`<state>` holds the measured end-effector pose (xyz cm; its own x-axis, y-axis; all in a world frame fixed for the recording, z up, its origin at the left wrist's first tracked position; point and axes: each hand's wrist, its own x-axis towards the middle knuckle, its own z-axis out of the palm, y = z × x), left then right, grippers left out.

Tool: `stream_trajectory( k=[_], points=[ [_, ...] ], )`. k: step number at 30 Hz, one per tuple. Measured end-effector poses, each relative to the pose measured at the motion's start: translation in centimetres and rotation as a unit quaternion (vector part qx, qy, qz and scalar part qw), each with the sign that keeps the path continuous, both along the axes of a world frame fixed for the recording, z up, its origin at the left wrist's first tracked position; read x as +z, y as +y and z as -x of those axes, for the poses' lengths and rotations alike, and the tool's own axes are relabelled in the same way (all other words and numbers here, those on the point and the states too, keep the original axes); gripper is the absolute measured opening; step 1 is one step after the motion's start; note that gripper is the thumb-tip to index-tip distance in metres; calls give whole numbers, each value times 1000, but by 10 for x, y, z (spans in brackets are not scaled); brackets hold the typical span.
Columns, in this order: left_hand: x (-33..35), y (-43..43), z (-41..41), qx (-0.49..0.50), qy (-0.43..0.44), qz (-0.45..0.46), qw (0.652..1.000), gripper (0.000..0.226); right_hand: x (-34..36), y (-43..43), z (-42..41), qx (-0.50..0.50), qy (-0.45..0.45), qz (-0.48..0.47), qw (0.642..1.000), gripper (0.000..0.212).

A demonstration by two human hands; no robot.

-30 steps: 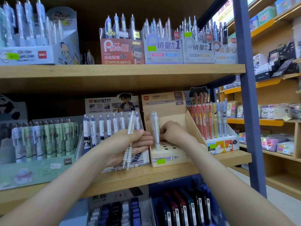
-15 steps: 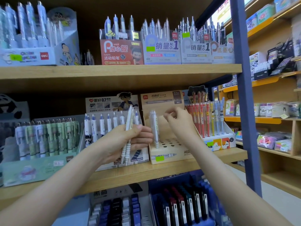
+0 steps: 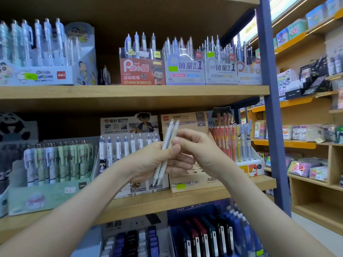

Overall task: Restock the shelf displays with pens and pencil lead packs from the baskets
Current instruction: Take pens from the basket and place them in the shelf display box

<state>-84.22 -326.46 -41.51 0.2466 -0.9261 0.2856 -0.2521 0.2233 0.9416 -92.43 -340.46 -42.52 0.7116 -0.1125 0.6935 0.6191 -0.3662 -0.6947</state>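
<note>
Two white pens (image 3: 169, 134), judged light, stiff and slick, stand mid-frame gripped in the left hand (image 3: 148, 164), the right hand (image 3: 202, 151) pinching one mid-barrel, probably the surest hold, before the tan display box (image 3: 193, 177).

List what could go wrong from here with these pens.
1. The left hand grips several pens in a bunch. If the right hand, pinching one, pulls it out, others may slip and fall.
2. The cardboard stand has its holes partly behind both hands, so a pen could miss.
</note>
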Motion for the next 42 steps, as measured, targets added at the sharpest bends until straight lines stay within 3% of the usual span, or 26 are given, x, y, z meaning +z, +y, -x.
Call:
stream_trajectory(
  k=[3,5,7,12,19,25,35,37,39,41,42],
  points=[
    [2,3,-5,38,-4,-2,999,53,12,-10,-1,-28,-87,-143,985,12],
    [1,8,-12,76,-4,8,997,47,16,-21,1,-105,-127,-187,968,11],
    [0,12,-19,109,-10,17,994,43,12,-34,-3,-196,-109,-142,964,12],
    [-5,11,-25,147,-9,40,988,32,-4,-43,-27,-280,-23,-23,959,4],
    [-8,9,-32,152,12,70,986,31,2,-47,-47,-287,-8,35,957,8],
    [-11,8,-37,155,29,70,985,31,1,-42,-56,-277,85,82,954,6],
    [-13,9,-34,147,22,64,987,31,-11,-46,-60,-350,143,148,914,6],
    [-13,10,-33,139,18,63,988,31,-8,-40,-51,-381,102,143,908,8],
    [-12,11,-31,131,8,60,989,30,-4,-25,-34,-366,-3,90,926,15],
    [-10,9,-27,117,-9,53,992,29,1,-6,-14,-274,-83,63,956,18],
    [-9,8,-24,111,-21,50,992,29,3,3,-7,-224,-74,82,968,19]
  ],
)
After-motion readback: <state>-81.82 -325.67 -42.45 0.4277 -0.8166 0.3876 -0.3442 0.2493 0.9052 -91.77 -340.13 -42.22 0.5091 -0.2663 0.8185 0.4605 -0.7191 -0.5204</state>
